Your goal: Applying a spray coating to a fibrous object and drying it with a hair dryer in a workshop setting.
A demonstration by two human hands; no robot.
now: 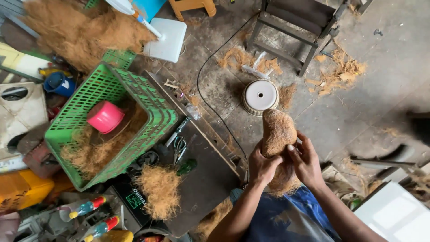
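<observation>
Both my hands hold a brown lump of coconut fibre (278, 134) shaped into a rounded form, raised above my lap. My left hand (261, 166) grips its lower left side and my right hand (305, 159) presses its lower right side, thumb on the fibre. Loose fibre hangs below the hands. Beneath the lump, on the concrete floor, stands a round white lid-like object (260, 95).
A green plastic crate (112, 121) with loose fibre and a pink cup (105, 116) sits at left. Scissors and pliers (178, 142) lie on a dark board beside a fibre tuft (160, 190). A dark metal chair frame (293, 33), a black cable and glue bottles (92, 206) surround me.
</observation>
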